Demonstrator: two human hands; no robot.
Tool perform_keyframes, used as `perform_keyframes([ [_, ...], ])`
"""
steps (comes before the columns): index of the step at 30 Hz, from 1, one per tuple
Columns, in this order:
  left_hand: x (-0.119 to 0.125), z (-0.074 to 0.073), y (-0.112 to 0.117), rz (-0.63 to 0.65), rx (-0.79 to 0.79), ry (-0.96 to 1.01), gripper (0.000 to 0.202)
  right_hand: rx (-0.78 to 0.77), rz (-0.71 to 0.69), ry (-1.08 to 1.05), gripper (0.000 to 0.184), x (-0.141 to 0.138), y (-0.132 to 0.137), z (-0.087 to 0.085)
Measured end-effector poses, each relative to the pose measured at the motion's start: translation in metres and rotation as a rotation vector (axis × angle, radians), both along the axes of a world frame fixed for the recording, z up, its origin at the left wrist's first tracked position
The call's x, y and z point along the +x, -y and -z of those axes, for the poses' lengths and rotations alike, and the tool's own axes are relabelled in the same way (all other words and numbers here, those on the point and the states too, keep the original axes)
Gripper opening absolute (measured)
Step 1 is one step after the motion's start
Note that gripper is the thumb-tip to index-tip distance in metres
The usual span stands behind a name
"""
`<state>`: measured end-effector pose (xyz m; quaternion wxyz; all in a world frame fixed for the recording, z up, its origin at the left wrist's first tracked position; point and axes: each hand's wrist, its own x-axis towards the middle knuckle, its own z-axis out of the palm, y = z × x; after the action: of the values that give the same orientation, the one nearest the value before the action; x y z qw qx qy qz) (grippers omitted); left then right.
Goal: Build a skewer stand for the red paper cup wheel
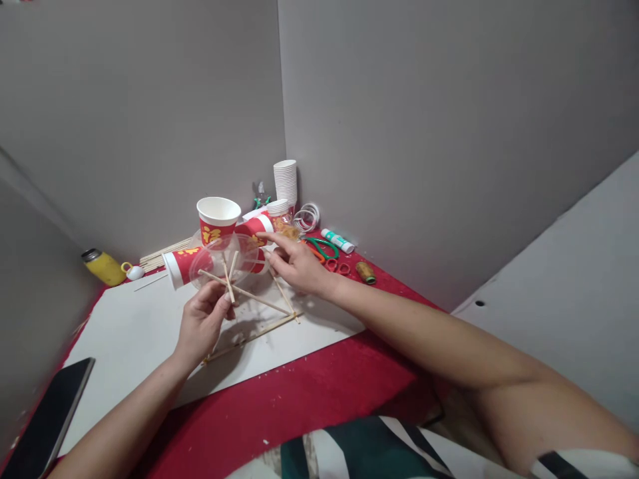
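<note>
My left hand (202, 319) pinches a frame of thin wooden sticks (249, 296) that carries a clear plastic disc (224, 256) at its top; the frame's lower sticks rest on a white board (134, 332). My right hand (294, 263) reaches in from the right with fingers stretched out, its index fingertip at the disc's right edge and its palm over one slanted stick. Just behind the disc stand and lie red paper cups (218, 219) with gold print.
A red cloth (309, 392) covers the table. At the back corner are a stack of white cups (285, 181), green scissors (322, 246), red scissors (337, 266), a glue stick (338, 240), a thread spool (366, 271) and loose sticks (162, 255). A yellow bottle (103, 267) lies left; a phone (47, 419) lies near-left.
</note>
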<state>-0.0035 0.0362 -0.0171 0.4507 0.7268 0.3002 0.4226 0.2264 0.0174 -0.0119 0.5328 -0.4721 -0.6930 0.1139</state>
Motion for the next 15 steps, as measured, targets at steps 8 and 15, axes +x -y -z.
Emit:
perform_keyframes([
  [8,0.000,0.000,-0.001,-0.014,0.012,-0.025,0.021,0.040,0.033,0.036,0.044,-0.005,-0.014,-0.003],
  [15,0.003,-0.003,-0.001,-0.054,0.042,-0.023,0.020,0.095,0.004,-0.016,0.044,-0.005,-0.004,-0.005],
])
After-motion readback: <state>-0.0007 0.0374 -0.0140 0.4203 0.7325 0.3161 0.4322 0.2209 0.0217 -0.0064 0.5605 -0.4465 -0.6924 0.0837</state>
